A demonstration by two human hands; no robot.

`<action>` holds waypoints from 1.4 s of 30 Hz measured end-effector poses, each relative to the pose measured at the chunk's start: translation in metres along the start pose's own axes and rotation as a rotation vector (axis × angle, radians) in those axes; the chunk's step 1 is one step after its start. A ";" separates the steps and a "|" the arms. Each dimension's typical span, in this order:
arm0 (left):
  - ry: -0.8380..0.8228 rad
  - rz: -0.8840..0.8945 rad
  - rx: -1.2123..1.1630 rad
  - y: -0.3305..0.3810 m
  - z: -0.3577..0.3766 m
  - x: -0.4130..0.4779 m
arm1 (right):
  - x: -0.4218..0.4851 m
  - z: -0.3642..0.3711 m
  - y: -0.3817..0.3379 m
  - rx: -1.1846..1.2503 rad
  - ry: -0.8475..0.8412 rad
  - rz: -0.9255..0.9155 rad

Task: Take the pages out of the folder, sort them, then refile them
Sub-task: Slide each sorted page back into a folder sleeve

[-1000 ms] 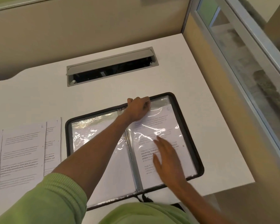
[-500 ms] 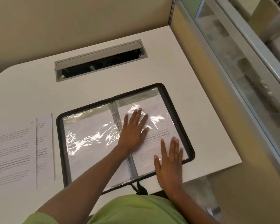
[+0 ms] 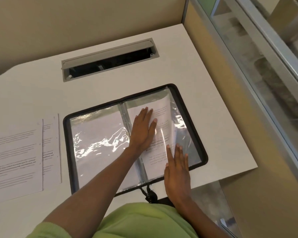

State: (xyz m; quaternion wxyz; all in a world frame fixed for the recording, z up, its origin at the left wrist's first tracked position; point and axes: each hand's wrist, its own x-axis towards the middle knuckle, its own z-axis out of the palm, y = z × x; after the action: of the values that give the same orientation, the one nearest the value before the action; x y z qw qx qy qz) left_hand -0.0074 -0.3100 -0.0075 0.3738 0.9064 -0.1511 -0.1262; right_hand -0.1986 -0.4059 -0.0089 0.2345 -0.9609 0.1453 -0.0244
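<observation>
White desk [image 3: 196, 66]: my left hand [image 3: 143, 131] has left the mouth of the folder sleeve [image 3: 181, 134], now spread on the filed page [image 3: 161, 114]. My right hand [image 3: 177, 172] presses flat beside it; the page looks seated.

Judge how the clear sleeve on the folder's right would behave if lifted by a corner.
Probably floppy: the sleeve bows and wrinkles beside the left hand. Likely slippery, given its glossy glare. The page inside might shift: it sits off-centre.

We see a white table [image 3: 187, 69] set into a corner, a grey cable hatch [image 3: 108, 52] standing open in its top. A beige partition [image 3: 76, 19] backs it; on the right runs a tan panel [image 3: 234, 109] topped by metal-framed glass [image 3: 268, 69].
</observation>
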 end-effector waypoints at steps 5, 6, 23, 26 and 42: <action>0.222 -0.502 -0.693 0.011 -0.058 0.016 | 0.003 0.002 -0.017 0.001 -0.067 -0.435; 0.248 -0.548 -0.684 0.000 -0.069 0.017 | 0.004 0.003 -0.020 0.000 -0.109 -0.518; 0.568 -0.732 -0.407 -0.146 -0.173 -0.089 | 0.068 0.022 -0.066 0.303 -0.216 -0.365; 0.588 -0.710 -0.270 -0.155 -0.176 -0.091 | 0.075 0.041 -0.081 0.217 -0.285 -0.464; 0.180 -0.133 0.380 -0.153 -0.098 -0.109 | 0.058 0.084 -0.124 -0.205 -0.299 -0.419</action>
State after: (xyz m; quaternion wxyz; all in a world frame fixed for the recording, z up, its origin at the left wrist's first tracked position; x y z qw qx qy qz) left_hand -0.0467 -0.1041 -0.0367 0.1990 0.9761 -0.0780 -0.0384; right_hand -0.1002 -0.2803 -0.0281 0.1447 -0.9816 -0.0913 0.0846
